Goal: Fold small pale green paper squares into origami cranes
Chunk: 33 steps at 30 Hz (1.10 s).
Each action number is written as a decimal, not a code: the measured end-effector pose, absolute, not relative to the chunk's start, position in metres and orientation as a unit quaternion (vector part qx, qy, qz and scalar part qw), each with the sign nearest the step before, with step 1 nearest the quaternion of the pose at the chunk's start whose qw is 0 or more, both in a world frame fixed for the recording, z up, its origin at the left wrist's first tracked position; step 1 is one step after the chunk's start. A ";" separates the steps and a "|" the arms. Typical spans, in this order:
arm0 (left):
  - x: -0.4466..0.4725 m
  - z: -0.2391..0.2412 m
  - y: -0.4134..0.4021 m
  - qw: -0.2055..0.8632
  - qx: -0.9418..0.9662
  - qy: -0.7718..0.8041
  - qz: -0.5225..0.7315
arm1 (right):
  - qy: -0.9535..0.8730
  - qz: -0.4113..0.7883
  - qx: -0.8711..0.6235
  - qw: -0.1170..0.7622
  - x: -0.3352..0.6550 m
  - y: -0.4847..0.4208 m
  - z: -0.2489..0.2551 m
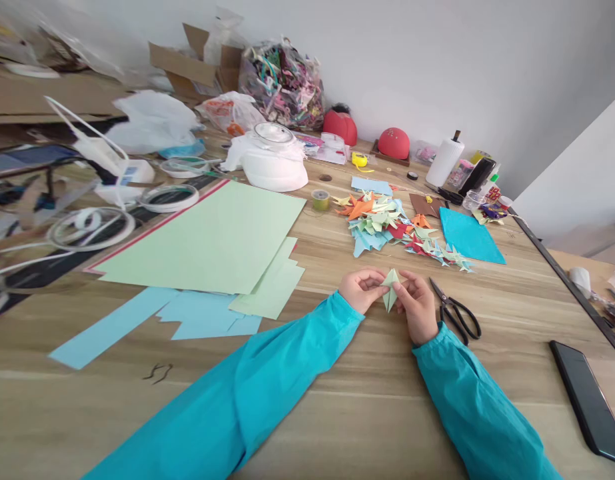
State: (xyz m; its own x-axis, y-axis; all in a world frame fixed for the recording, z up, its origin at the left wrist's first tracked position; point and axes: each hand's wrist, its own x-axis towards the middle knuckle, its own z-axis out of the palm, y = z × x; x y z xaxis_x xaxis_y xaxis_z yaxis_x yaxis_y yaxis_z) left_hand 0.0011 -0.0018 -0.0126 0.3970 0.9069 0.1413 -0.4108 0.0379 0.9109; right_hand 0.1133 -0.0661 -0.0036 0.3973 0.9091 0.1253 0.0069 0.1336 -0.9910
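A small pale green piece of folded paper [391,297], diamond-shaped with a crease down its middle, is held up just above the wooden table. My left hand [361,289] pinches its left edge between thumb and fingers. On the other side, my right hand [418,303] grips it with the thumb across the front; the fingertips behind it are partly hidden. Black-handled scissors [457,312] lie right beside my right hand. Beyond both hands spreads a pile of folded paper cranes [382,217] in green, blue, orange and red.
Large green paper sheets [222,233] and blue paper pieces [202,313] lie to the left. A phone [587,400] rests near the right edge. A turquoise sheet [472,235], a thread spool [320,200] and a white bottle [444,162] stand or lie farther back. Cables [92,228] clutter the far left.
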 end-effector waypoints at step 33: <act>-0.001 -0.006 -0.003 0.736 0.454 0.274 0.421 | -0.397 0.399 -0.535 0.630 0.116 -0.065 -0.007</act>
State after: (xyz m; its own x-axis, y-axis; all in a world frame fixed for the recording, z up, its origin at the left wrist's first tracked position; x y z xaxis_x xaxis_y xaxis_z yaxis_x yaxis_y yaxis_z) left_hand -0.0006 -0.0026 -0.0063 0.4947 0.8688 -0.0205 -0.3710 0.2324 0.8991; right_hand 0.1162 -0.0647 -0.0068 0.3665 0.9276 0.0728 -0.0773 0.1084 -0.9911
